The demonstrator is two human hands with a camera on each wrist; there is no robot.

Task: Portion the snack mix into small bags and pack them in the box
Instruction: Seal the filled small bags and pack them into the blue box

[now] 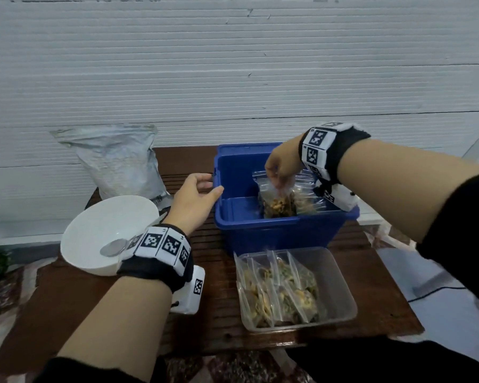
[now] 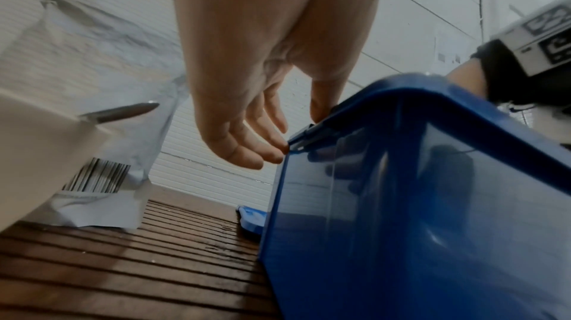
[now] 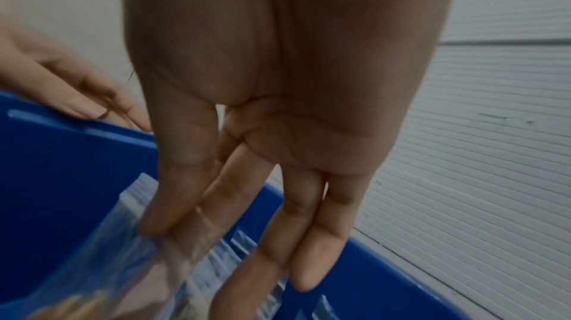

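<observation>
— What colours sit at centre frame?
— A blue box [image 1: 274, 233], clear bags [image 1: 277, 194] of yellow-brown mix.
— Lower left?
— A white bowl [image 1: 94, 230]; black-and-white checkered wrist bands [image 1: 161, 244]; a dark brown slatted table [image 1: 219, 313].

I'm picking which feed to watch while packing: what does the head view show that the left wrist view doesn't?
Head only: the right hand pinching a snack bag inside the box, more bags behind it, and the clear tub of filled bags.

Left wrist only: the left fingertips at the box's rim, and the grey pouch's barcode.

Both: blue box, left hand, white bowl, spoon.
</observation>
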